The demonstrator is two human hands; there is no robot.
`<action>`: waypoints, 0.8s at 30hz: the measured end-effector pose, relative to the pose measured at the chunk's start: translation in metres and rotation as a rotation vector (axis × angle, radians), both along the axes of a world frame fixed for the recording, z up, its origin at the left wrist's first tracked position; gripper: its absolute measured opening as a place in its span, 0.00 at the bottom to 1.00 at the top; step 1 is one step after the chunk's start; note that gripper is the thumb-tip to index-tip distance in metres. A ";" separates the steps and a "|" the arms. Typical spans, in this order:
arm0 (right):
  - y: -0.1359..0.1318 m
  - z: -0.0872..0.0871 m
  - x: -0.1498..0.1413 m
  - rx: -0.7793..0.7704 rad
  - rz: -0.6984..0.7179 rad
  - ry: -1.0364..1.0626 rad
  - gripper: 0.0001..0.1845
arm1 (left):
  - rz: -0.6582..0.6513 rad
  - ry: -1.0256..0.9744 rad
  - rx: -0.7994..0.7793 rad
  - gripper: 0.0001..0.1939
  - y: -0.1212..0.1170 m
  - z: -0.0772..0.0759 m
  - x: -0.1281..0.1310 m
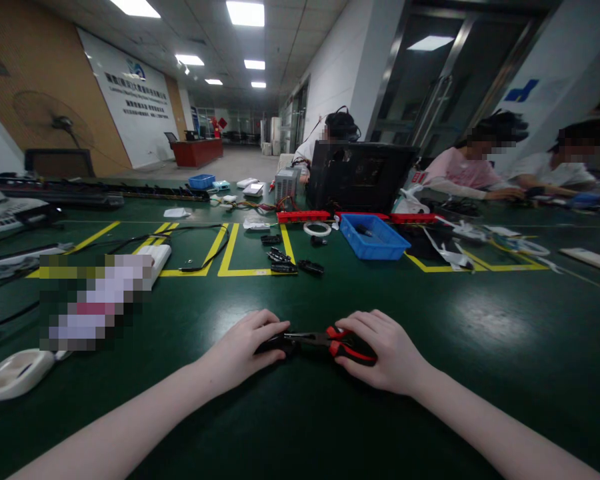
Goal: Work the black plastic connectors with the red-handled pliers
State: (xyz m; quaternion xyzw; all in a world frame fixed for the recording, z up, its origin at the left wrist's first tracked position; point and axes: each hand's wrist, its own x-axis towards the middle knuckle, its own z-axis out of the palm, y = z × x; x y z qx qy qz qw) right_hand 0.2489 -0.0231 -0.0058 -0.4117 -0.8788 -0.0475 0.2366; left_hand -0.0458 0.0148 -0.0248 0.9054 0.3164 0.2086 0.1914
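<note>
Long-nose pliers [351,349] with red and black handles are in my right hand [385,347], its fingers wrapped round the grips. Their jaws point left and reach a small black part [275,343]. My left hand [247,343] is closed round that part, mostly hiding it, so its exact kind does not show. Whether the jaws grip the part or only touch it, I cannot tell. Both hands are low over the green table [300,427]. Beyond them lie several small black plastic pieces [282,261] near a yellow tape outline.
A blue bin [373,237] with a dark item inside stands ahead to the right, beside a white ring [317,229]. Behind it rises a black computer case [363,177]. To the left are a black cable [203,269] and a white handle-like object [17,375]. Several co-workers sit across the table.
</note>
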 end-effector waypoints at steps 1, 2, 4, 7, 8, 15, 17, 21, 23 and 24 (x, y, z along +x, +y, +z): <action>0.000 0.000 -0.001 -0.008 -0.004 0.005 0.20 | -0.001 0.016 -0.007 0.24 0.000 0.000 0.000; -0.001 -0.001 -0.002 -0.016 -0.007 0.008 0.20 | -0.002 0.034 -0.009 0.24 0.000 0.000 0.001; -0.002 -0.001 -0.005 -0.027 -0.007 0.014 0.20 | -0.003 0.078 -0.003 0.23 -0.001 0.003 0.002; -0.002 -0.001 -0.007 -0.021 0.000 0.016 0.21 | 0.011 0.135 -0.010 0.20 -0.002 0.009 0.005; -0.001 -0.001 -0.007 -0.019 0.005 0.017 0.21 | 0.020 0.151 -0.019 0.18 -0.002 0.011 0.007; 0.004 -0.001 0.003 -0.029 -0.002 -0.007 0.30 | 0.045 0.255 -0.004 0.16 0.006 0.015 0.019; 0.005 -0.001 0.007 -0.021 -0.025 -0.044 0.34 | 0.044 0.264 -0.005 0.17 0.010 0.014 0.023; 0.010 -0.001 0.008 -0.019 -0.044 -0.119 0.29 | 0.044 0.239 -0.022 0.17 0.016 0.012 0.026; 0.015 -0.001 0.006 -0.029 -0.041 -0.136 0.27 | 0.050 0.232 -0.028 0.17 0.018 0.012 0.026; 0.017 -0.001 0.005 -0.034 -0.041 -0.134 0.26 | 0.055 0.229 -0.028 0.17 0.020 0.012 0.026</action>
